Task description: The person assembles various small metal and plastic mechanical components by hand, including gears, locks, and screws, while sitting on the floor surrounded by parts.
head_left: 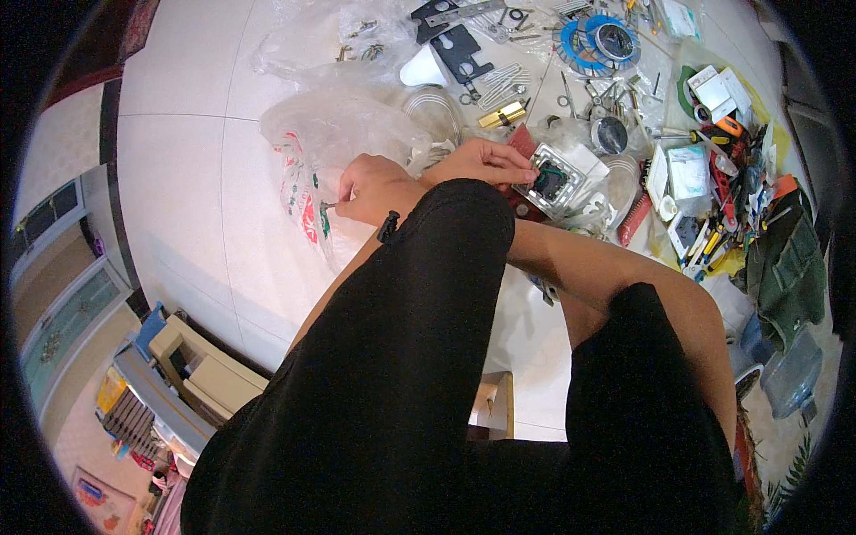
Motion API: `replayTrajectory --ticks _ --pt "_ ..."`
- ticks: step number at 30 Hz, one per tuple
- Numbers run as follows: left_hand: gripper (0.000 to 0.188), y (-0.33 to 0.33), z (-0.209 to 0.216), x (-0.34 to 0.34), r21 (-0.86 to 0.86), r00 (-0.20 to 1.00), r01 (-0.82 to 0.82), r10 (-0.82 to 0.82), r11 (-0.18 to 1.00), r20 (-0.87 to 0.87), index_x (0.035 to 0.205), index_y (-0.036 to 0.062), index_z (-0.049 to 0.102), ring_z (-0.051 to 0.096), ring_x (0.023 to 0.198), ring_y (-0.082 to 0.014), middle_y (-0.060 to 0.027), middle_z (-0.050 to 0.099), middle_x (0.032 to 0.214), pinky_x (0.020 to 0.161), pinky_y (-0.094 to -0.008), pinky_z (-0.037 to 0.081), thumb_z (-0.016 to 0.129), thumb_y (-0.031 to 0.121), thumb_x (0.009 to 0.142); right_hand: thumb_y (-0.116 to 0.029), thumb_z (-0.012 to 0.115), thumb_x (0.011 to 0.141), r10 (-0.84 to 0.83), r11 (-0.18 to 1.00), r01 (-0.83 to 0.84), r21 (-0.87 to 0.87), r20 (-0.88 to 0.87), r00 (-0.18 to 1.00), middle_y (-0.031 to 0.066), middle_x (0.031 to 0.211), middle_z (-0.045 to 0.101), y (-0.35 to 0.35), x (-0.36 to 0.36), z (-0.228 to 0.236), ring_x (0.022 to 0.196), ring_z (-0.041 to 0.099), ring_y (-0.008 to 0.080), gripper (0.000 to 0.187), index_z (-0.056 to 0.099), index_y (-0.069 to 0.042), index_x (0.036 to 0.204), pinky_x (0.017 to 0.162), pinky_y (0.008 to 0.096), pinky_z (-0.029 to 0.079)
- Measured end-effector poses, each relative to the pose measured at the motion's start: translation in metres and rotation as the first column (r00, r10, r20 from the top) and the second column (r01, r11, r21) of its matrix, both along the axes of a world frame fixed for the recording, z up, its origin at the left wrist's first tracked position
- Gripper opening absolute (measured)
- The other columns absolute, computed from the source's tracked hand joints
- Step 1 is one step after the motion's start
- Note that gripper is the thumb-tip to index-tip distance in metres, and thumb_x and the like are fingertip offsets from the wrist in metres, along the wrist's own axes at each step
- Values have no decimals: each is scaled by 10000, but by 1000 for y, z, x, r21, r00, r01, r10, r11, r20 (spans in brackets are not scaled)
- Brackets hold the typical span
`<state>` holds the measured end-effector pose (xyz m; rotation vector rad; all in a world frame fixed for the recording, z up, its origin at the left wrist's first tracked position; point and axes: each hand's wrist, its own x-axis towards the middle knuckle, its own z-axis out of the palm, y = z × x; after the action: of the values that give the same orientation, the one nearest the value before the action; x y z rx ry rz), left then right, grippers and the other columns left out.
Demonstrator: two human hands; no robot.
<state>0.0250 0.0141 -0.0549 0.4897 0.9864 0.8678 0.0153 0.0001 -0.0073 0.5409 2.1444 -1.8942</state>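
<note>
My arms cross in front of my knee. My left hand (486,162) reaches to the right, its fingers closed on the near-left edge of a silver square fitting (555,183) with a dark middle, partly in clear plastic. My right hand (364,192) lies further left, closed, pinching a small thin metal piece (331,206); its kind is too small to tell. Under and beside the right hand spreads a clear plastic bag (299,147) with red and green print. My knee hides the right wrist and part of both forearms.
A brass lock cylinder (502,116), black metal plates (459,53), a blue disc (596,43) and several small metal parts lie beyond my hands. To the right are screwdrivers (713,242), white switch boxes (711,94) and a dark green cloth bag (789,276). A beige cabinet (209,370) stands lower left.
</note>
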Motion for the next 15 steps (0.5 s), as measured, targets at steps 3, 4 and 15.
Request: replayTrajectory --ticks 3,4,15 --pt "227 4 3 3 -6 999 -36 37 999 31 1027 26 676 616 777 -62 -35 693 908 645 -172 443 704 157 844 -264 724 697 8 1000 -8 -5 18 1000 149 851 638 3 1 -1 839 619 290 202 713 -77 773 753 357 486" --pt "234 4 4 3 -56 997 -56 59 997 50 1034 23 674 613 779 -62 -36 693 913 646 -173 439 704 155 843 -264 724 698 18 1000 -18 -3 11 1000 147 846 640 3 1 -1 835 620 290 199 714 -79 772 752 356 487" --pt "240 3 11 2 -57 997 -72 73 996 13 1032 14 668 595 758 -59 -35 691 912 639 -186 433 704 160 845 -263 722 704 -14 1000 14 14 -8 1000 143 854 645 0 2 0 829 624 294 187 712 -84 755 769 353 488"
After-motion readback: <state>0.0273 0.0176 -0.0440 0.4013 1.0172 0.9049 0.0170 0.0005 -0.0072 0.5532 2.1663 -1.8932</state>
